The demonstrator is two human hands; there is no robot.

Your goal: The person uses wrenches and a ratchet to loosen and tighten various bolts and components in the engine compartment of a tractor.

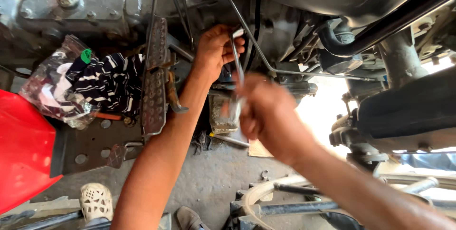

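Both grips on metal rod (236, 64)

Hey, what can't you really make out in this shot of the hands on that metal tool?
Head view:
- Upper end of the metal tool: hidden by the left hand.
- Lower end: hidden by the right hand, which is blurred.
- What the tool fits onto: lost in dark machinery.
- Striped cloth: partly covered by a plastic bag.

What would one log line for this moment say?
left hand: grips top of metal wrench | right hand: holds its lower end, blurred | place: greasy engine, beside foot pedal
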